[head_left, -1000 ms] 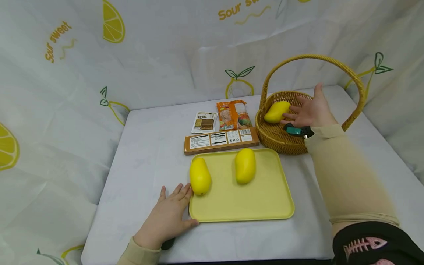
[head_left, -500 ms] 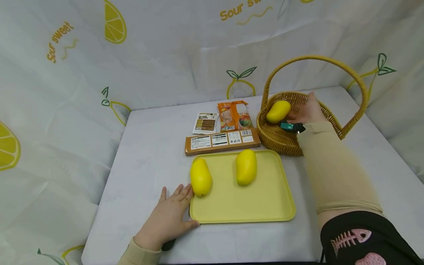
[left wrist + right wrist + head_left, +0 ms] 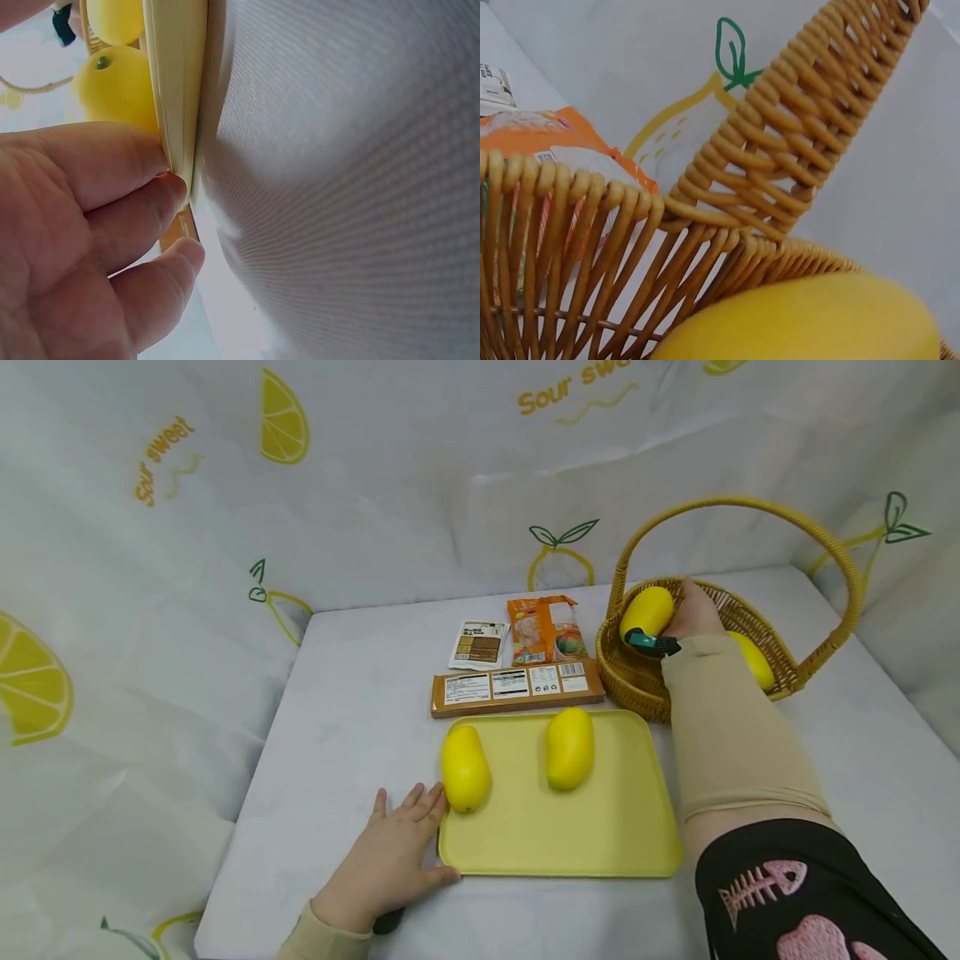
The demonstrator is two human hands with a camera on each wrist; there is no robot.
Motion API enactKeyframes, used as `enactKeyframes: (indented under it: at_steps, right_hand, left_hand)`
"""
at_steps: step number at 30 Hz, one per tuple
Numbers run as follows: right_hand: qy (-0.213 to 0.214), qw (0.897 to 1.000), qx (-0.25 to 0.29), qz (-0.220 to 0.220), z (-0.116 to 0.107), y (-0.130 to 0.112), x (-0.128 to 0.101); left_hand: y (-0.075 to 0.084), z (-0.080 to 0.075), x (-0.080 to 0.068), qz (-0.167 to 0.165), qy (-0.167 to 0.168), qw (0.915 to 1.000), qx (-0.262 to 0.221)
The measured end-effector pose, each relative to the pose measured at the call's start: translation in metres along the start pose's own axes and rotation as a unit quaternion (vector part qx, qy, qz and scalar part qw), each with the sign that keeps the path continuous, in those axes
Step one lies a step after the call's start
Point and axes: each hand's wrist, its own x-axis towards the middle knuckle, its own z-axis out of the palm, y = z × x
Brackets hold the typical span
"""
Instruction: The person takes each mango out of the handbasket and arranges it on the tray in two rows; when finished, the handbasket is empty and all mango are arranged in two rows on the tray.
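Note:
My right hand [image 3: 693, 612] reaches into the wicker basket [image 3: 637, 697] and holds a yellow mango [image 3: 649, 608] on its left side; the fingertips are hidden. That mango [image 3: 810, 322] fills the bottom of the right wrist view. Another mango [image 3: 752, 662] shows in the basket, right of the sleeve. With fingers spread, my left hand [image 3: 390, 860] lies at the left edge of the pale yellow tray [image 3: 570, 843]. Its fingertips meet the tray's rim [image 3: 178, 90] in the left wrist view. On the tray lie two mangoes, one left [image 3: 465, 770] and one near the middle [image 3: 569, 749].
Behind the tray lies a long brown box [image 3: 517, 688]. Beyond it are a small white packet [image 3: 479, 643] and an orange snack bag [image 3: 547, 631]. The basket's tall handle [image 3: 738, 503] arches over the right hand. A lemon-printed curtain [image 3: 420, 485] hangs behind the table.
The right hand has gone from open over the basket down beside its left mango and gripped it; the mango sits slightly higher. The second basket mango has come into sight. The left hand stays put.

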Motion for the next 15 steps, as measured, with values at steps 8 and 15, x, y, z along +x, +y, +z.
enactKeyframes:
  at_steps: [8,15]
  right_hand:
    - [0.016,0.988,-0.153,0.029,-0.003,-0.001,-0.008]
    - [0.017,0.994,-0.102,0.027,-0.003,-0.003,-0.013]
  left_hand:
    - [0.004,-0.003,0.0,0.002,-0.001,1.0,0.002]
    - [0.004,-0.004,-0.001,0.001,0.004,1.0,0.0]
